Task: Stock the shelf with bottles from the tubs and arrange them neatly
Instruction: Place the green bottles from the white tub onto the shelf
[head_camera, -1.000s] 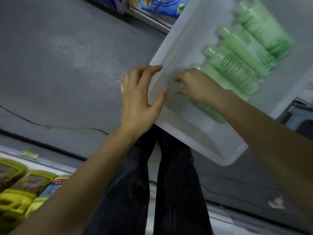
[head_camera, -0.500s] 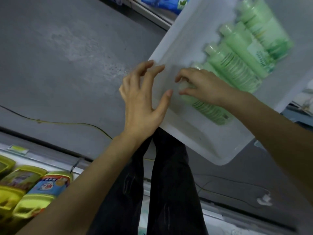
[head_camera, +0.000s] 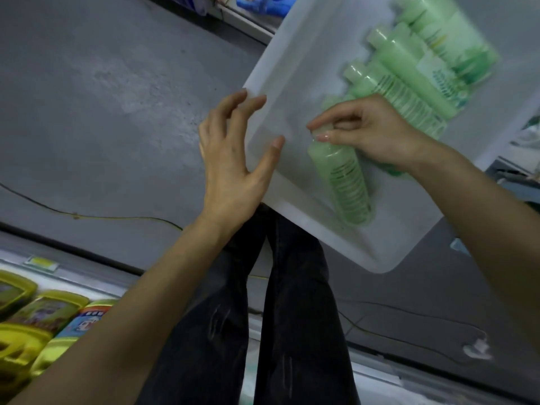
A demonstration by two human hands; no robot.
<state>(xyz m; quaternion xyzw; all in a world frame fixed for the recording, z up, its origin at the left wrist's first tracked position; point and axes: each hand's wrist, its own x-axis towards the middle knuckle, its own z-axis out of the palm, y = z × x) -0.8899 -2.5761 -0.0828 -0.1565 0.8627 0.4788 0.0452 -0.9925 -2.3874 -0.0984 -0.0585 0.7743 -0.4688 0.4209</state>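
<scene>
R hand: the right hand [head_camera: 371, 133] pinched the cap end of one green bottle [head_camera: 344, 185], thumb & fingers curled round it.
L hand: the left hand [head_camera: 233, 159] was open, fingers spread wide, over the tub's left edge. Couldn't tell if it touched.
Held bottle: it lay on its side in the tub [head_camera: 292, 83], cap by the R hand, bottom end toward the tub's near edge. It didn't look lifted out yet.
Other bottles: the other bottles [head_camera: 409, 74] lay side by side at the tub's far end, just beside the held one. A few, but too blurry to count.
Tub spot: it sat on the grey floor [head_camera: 102, 97], in front of the person's legs [head_camera: 292, 317].
Shelf: a low shelf [head_camera: 43, 263] at bottom left had yellow packs [head_camera: 29, 317] on it. No green bottles seen there.
How far: prob. near the start or the middle. One bottle was being picked up; the rest were left to move & line up.
Stuff & shapes: bottles were round, long, smooth plastic w/ pale green inside & a printed label. Prob. slippy at the small cap. The tub was milky white plastic, flat bottom, round corners. The floor was rough & dull, w/ a thin wire [head_camera: 117, 219] on it.
</scene>
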